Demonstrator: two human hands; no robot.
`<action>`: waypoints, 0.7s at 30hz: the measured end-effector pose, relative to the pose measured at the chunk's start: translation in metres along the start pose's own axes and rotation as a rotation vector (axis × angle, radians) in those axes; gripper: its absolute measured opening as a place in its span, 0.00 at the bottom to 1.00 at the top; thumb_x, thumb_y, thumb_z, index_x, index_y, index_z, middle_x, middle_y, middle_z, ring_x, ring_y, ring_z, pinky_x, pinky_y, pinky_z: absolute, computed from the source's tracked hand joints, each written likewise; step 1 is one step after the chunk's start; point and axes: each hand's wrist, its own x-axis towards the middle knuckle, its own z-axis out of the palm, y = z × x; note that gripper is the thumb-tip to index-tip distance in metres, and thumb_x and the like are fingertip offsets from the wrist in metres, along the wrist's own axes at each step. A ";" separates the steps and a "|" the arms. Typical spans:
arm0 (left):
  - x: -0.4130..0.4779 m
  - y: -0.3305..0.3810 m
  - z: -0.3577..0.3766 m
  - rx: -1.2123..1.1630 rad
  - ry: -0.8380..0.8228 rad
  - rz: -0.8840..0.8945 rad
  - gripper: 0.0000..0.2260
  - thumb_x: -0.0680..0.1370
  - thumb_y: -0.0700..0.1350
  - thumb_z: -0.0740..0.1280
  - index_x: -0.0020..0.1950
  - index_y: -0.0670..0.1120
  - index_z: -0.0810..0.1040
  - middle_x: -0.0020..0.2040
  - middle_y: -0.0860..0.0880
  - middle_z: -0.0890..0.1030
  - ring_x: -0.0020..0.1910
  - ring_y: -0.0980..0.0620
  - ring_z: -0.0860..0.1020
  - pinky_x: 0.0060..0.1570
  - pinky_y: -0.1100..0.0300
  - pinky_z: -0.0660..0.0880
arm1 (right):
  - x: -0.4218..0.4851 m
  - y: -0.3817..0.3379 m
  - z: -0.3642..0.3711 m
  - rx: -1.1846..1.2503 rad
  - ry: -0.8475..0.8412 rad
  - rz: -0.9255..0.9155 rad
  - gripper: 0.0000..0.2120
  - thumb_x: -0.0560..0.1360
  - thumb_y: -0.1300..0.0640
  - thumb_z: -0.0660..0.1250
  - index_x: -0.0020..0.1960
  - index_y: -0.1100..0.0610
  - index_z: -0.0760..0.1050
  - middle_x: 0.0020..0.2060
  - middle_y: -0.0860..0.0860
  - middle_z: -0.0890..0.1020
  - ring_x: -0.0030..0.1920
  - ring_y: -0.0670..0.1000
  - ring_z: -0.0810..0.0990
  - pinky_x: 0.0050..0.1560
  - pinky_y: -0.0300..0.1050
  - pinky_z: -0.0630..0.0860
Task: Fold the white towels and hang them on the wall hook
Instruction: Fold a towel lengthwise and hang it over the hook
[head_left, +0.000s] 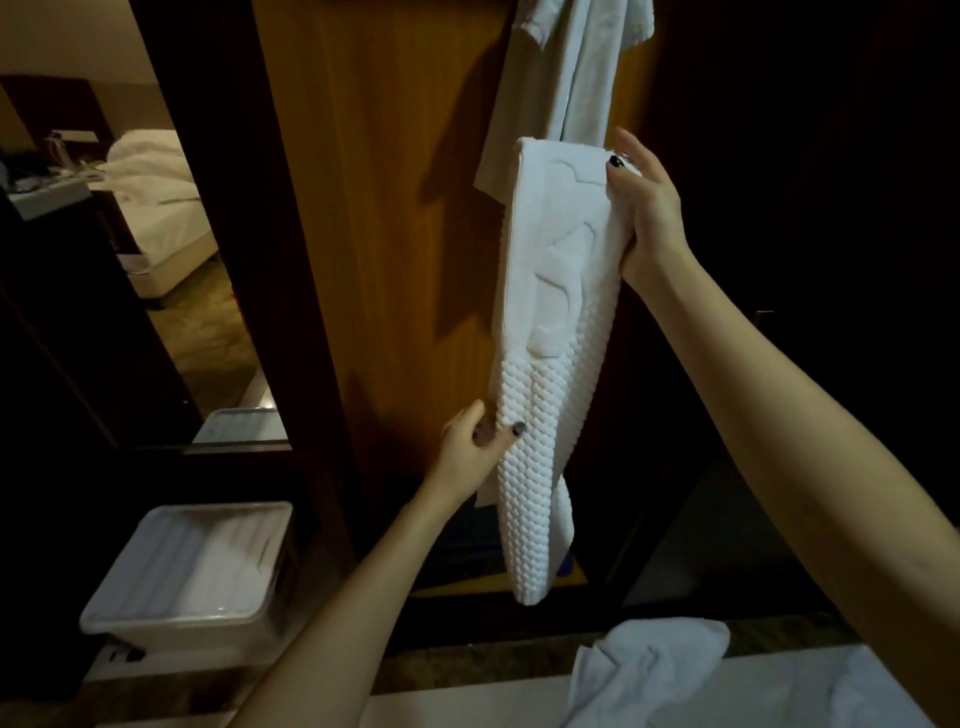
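Crumpled towel (649, 670) lower right is untouched; folded towel (550, 364) at centre is pinched up top by right hand (644, 208), lower down by left hand (472, 447); folds may be lost should either grip slacken.

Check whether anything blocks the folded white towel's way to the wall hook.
Likely yes: a pale hanging towel already drapes down the wooden panel directly above the folded white waffle-textured towel held by the left hand and right hand. The hook is out of view.
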 end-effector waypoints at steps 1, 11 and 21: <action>-0.001 -0.001 0.001 -0.170 0.015 -0.067 0.10 0.73 0.59 0.66 0.41 0.55 0.70 0.40 0.56 0.75 0.40 0.60 0.73 0.43 0.60 0.68 | 0.001 0.002 -0.002 0.003 0.016 0.001 0.16 0.75 0.61 0.66 0.59 0.46 0.76 0.56 0.50 0.81 0.47 0.48 0.85 0.42 0.41 0.80; 0.013 0.032 -0.034 -0.442 -0.339 -0.178 0.16 0.73 0.51 0.70 0.59 0.51 0.74 0.55 0.49 0.78 0.54 0.55 0.76 0.56 0.64 0.71 | 0.016 0.012 -0.029 0.266 -0.052 0.057 0.16 0.78 0.58 0.66 0.65 0.50 0.70 0.57 0.52 0.81 0.54 0.51 0.84 0.47 0.44 0.80; 0.003 0.035 -0.008 -0.339 -0.334 0.038 0.04 0.78 0.43 0.67 0.44 0.43 0.76 0.41 0.52 0.77 0.43 0.56 0.76 0.46 0.60 0.72 | 0.005 0.015 -0.026 0.348 -0.176 0.149 0.15 0.77 0.60 0.64 0.62 0.49 0.72 0.52 0.49 0.85 0.54 0.52 0.84 0.46 0.44 0.81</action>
